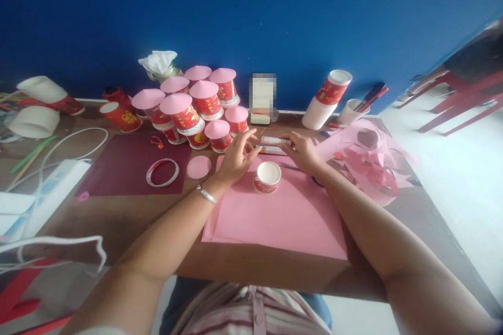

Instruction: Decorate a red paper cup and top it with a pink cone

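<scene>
My left hand (237, 157) has its fingers apart and holds nothing, close to the left end of a white tube (271, 140). The right end of this tube sits between the thumb and fingers of my right hand (302, 151). Just below lies a second slim white item (272, 150), whose kind I cannot make out. Between my forearms a red and white paper cup (268, 177) stands upright, open end up, on a stack of pink paper sheets (275, 220). Scissors (293, 167) lie partly hidden beside my right wrist.
Several red cups with pink cone tops (204, 90) stand at the back left. A pink disc (198, 167), a tape roll (162, 172) and a maroon sheet (129, 167) lie left. Pink paper scraps (365, 157), stacked cups (320, 112) and a pen cup (351, 113) are right. A phone (263, 99) leans behind.
</scene>
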Available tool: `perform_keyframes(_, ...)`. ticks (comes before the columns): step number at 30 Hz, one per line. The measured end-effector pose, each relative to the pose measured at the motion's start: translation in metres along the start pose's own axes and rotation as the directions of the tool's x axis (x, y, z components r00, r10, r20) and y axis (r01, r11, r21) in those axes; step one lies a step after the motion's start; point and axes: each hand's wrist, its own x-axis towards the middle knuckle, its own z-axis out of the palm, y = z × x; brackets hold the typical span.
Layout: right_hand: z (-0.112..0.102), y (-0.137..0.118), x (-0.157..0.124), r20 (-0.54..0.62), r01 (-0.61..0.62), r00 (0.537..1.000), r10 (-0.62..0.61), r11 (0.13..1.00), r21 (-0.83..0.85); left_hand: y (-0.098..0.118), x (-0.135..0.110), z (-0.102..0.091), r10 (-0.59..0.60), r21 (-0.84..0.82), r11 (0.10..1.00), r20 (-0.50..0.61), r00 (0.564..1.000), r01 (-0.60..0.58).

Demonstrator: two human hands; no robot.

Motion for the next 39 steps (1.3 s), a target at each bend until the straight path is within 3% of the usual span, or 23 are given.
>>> perform_keyframes(5,0.01,-0.012,-0.006,0.154,-0.166,0.981,0.118,0.922,0.349,-0.002,0.001,-0.001,-0.027,-0.08,0.996,0.124,0.992,0.037)
perform_keyframes(11,0.009,-0.016,-0.009,0.205,-0.188,0.973,0.108,0.887,0.422,0.004,0.001,-0.003,-0.033,0.007,0.999,0.158,0.987,0.032)
perform_keyframes(16,0.005,-0.017,-0.009,0.187,-0.214,0.972,0.143,0.87,0.445,0.009,0.002,-0.006,-0.091,-0.001,0.996,0.182,0.979,0.093)
perform_keyframes(19,-0.001,-0.01,-0.007,0.087,-0.202,0.979,0.183,0.856,0.476,0.003,0.004,-0.008,-0.117,-0.04,0.992,0.125,0.985,0.123)
perform_keyframes(21,-0.006,-0.003,-0.004,0.009,-0.199,0.973,0.23,0.819,0.538,-0.003,0.004,-0.008,-0.159,-0.091,0.982,0.086,0.983,0.167)
perform_keyframes(24,-0.009,0.001,-0.003,0.013,-0.206,0.967,0.255,0.749,0.63,-0.008,0.005,-0.004,-0.265,-0.258,0.922,0.127,0.956,0.29)
perform_keyframes(28,0.002,-0.01,-0.006,0.077,-0.168,0.985,0.154,0.765,0.621,-0.003,0.005,0.003,-0.337,-0.447,0.791,0.249,0.908,0.417)
perform_keyframes(31,0.013,-0.016,-0.01,0.11,-0.194,0.981,0.16,0.757,0.624,0.002,0.006,0.005,-0.338,-0.51,0.738,0.285,0.897,0.441)
perform_keyframes(39,0.01,-0.013,-0.011,0.124,-0.222,0.975,0.185,0.836,0.501,-0.001,0.006,0.005,-0.277,-0.439,0.842,0.15,0.949,0.315)
